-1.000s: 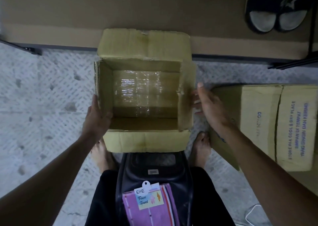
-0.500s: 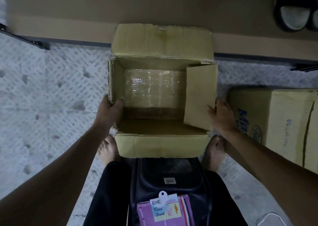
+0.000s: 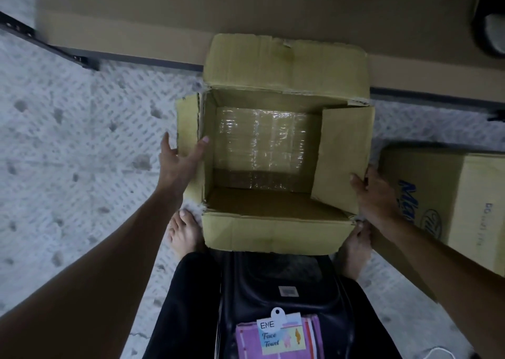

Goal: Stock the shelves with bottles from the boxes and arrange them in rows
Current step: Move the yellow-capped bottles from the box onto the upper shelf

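An open cardboard box (image 3: 276, 230) stands on the floor in front of me, with nothing inside but shiny tape across its bottom. No bottle is in view. My left hand (image 3: 177, 164) lies spread at the box's left side, thumb straight against the inner wall and fingers outside the left flap (image 3: 185, 123). My right hand (image 3: 374, 194) grips the outer edge of the right flap (image 3: 344, 156), thumb on top and fingers behind it. That flap leans inward over the box.
A second box with blue print (image 3: 464, 194) lies on its side at the right, touching my right hand. A low brown shelf board (image 3: 191, 17) runs behind the box, a shoe (image 3: 489, 25) on it. I sit on a black stool (image 3: 287, 282) holding a pink face towel (image 3: 278, 339).
My left hand let go of the box's near-left corner and moved farther along the left side, fingers now spread. The left flap shows folded outward. My right hand stays on the right flap.
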